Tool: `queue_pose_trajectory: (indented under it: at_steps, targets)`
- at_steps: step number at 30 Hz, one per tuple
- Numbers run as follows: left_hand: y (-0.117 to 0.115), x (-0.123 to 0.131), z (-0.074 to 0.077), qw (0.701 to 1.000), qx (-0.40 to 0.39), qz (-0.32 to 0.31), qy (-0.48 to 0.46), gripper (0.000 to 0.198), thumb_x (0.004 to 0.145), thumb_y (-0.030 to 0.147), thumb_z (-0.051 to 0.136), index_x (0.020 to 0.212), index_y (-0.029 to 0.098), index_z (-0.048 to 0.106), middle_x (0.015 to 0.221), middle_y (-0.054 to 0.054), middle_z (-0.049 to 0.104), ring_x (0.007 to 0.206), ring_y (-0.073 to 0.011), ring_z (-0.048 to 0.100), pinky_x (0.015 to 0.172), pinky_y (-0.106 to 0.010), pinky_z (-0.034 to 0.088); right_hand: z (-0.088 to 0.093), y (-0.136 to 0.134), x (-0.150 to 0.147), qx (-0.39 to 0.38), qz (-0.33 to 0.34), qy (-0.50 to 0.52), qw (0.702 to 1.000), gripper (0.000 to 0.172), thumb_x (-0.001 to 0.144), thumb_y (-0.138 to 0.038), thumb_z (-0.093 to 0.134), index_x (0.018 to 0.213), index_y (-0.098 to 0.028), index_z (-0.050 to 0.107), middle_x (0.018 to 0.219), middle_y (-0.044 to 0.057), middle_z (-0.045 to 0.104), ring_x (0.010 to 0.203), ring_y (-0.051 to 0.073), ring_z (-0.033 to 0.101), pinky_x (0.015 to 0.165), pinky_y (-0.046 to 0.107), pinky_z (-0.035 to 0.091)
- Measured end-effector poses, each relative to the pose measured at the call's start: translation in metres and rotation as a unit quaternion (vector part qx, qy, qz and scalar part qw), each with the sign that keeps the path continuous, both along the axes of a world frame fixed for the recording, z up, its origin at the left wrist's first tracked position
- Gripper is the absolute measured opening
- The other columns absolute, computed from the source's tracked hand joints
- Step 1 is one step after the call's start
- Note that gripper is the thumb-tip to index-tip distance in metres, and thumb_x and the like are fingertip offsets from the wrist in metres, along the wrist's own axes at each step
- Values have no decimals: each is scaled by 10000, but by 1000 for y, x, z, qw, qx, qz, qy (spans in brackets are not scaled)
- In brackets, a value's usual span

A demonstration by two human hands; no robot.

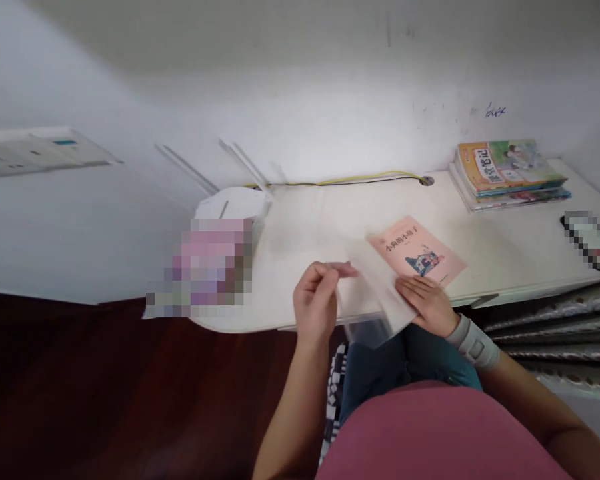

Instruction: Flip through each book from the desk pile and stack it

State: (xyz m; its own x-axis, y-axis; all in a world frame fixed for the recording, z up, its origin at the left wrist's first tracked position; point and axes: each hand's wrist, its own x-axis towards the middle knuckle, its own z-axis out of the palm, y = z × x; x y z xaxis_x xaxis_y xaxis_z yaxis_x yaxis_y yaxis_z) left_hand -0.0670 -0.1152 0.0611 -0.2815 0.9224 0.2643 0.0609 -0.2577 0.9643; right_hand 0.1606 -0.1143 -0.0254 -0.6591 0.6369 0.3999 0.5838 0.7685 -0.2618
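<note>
Booklet: the pink booklet (pixel 425 257) lies on the white desk (pixel 300 247), right of centre and close to the near edge, cover up and turned at an angle; this position probably suits a seated reach.
Clear sheet: a thin, see-through sheet (pixel 380 283) slants along the booklet's left side, its lower corner hanging past the desk's near edge; motion blur leaves it uncertain whether this is loose film or part of a cover.
Left hand: the left hand (pixel 316 300) is closed, thumb against forefinger, pinching the sheet's left side above the desk; a fingertip pinch appears suited to thin, slippery material.
Right hand: the right hand (pixel 430 308) lays its fingers together over the booklet's near-left corner, likely to steady it; whether the thumb grips from below cannot be told.
Wrist strap: a grey strap (pixel 475 343) encircles the right wrist, above the fingers' working area.
Book stack: the books (pixel 515 170) sit piled at far right, presumably to free the middle.
Phone: the phone (pixel 593 240) lies at the right, apart from both hands.
Router and cables: the white router (pixel 230 203) stands far left; the yellow cable (pixel 350 179) follows the wall toward the desk hole (pixel 427 181), evidently kept off the working surface.
</note>
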Motion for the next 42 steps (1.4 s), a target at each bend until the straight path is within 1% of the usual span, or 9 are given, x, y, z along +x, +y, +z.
queue_pose_trajectory:
  at_steps: [5, 11, 14, 17, 22, 26, 30, 34, 42]
  targets:
    - [15, 27, -18, 978, 70, -14, 194, 398, 935, 551, 286, 953, 225, 514, 1245, -121, 621, 1223, -227, 541, 1046, -448, 407, 11, 16, 11, -141, -79, 123, 979, 462, 947, -421, 363, 1258, -193, 618, 1189, 80, 682, 1165, 244, 600, 1005, 430, 476]
    - [61, 54, -42, 832, 4, -95, 547, 741, 910, 622, 285, 1484, 155, 254, 1591, -156, 132, 1466, -339, 32, 1150, -569, 128, 16, 38, 51, -244, -239, 306, 888, 542, 829, -592, 517, 1161, -186, 655, 1069, 77, 726, 985, 266, 676, 875, 432, 547]
    - [80, 63, -51, 769, -85, -139, 619, 799, 894, 647, 295, 1516, 156, 192, 1597, -142, 81, 1454, -388, 16, 1130, -609, 140, 9, 51, 79, -225, -325, 299, 869, 619, 825, -575, 516, 1232, -113, 581, 904, 108, 739, 804, 251, 689, 755, 410, 560]
    - [87, 66, -59, 740, -132, -176, 635, 795, 892, 666, 236, 1514, 171, 217, 1594, -119, 120, 1452, -389, 60, 1125, -615, 151, 0, 62, 103, -125, -391, 211, 887, 653, 823, -509, 525, 1303, -67, 495, 996, 162, 707, 900, 276, 658, 824, 449, 518]
    - [96, 56, -58, 773, -153, -97, 608, 757, 917, 594, 253, 1471, 80, 284, 1566, -194, 195, 1441, -369, 172, 1119, -585, 204, 0, 70, 118, -54, -404, 42, 912, 393, 851, -400, 502, 1096, -124, 637, 1122, 181, 645, 1036, 301, 585, 892, 459, 456]
    - [125, 46, -49, 803, -174, -34, 570, 494, 928, 458, 319, 1161, 129, 604, 1401, -191, 491, 1357, -349, 353, 1070, -562, 290, 14, 88, 111, -99, -411, 15, 906, 342, 900, -408, 445, 881, -169, 687, 1037, 139, 665, 951, 251, 600, 836, 379, 454]
    - [154, 51, -44, 831, -202, -34, 518, 355, 903, 414, 381, 928, 183, 649, 1170, -150, 644, 1156, -296, 545, 1014, -502, 352, 22, 121, 101, -159, -408, 14, 899, 329, 899, -387, 468, 817, -137, 667, 876, 107, 691, 805, 196, 613, 722, 306, 458]
    - [163, 61, -46, 839, -219, -5, 499, 306, 887, 402, 402, 956, 201, 622, 1077, -120, 680, 1068, -283, 596, 946, -449, 399, 25, 138, 95, -167, -401, 17, 901, 198, 882, -258, 480, 882, -136, 635, 847, 74, 697, 761, 169, 617, 679, 264, 452]
    - [169, 58, -49, 865, -215, 4, 454, 212, 910, 350, 381, 995, 220, 524, 983, -62, 686, 876, -196, 638, 721, -299, 455, 27, 153, 62, -125, -411, -26, 903, 296, 927, -175, 315, 1116, -105, 532, 959, 173, 668, 880, 267, 621, 738, 355, 440]
